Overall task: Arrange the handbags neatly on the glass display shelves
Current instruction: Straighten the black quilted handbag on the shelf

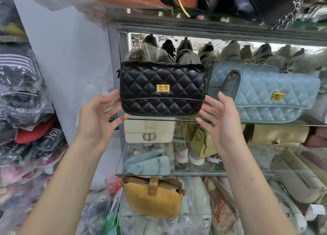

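Legible text is limited: a plastic bag point(222, 215) at the bottom carries rotated red and dark lettering that cannot be read with certainty; the cream bag point(149, 131) on the shelf below bears a round metal clasp shaped like the letters "CD"; no brand name is readable on the task item. The black handbag point(162, 100) is quilted in a diamond pattern, with a front flap edged in piping and a rectangular gold clasp point(163, 88) at the flap centre; its surface is glossy. It stands upright at the left end of the glass shelf point(265, 124), front facing outward, just beside the blue handbag point(265, 96), which has the same quilting and a matching gold clasp and lies tilted toward the right. The left hand point(99, 118) and right hand point(221, 118) flank the black handbag, palms turned inward, fingers straight and spread; the fingertips sit at its lower side edges, gripping nothing; firm contact cannot be confirmed. A mustard bag point(154, 197) sits on a lower shelf.
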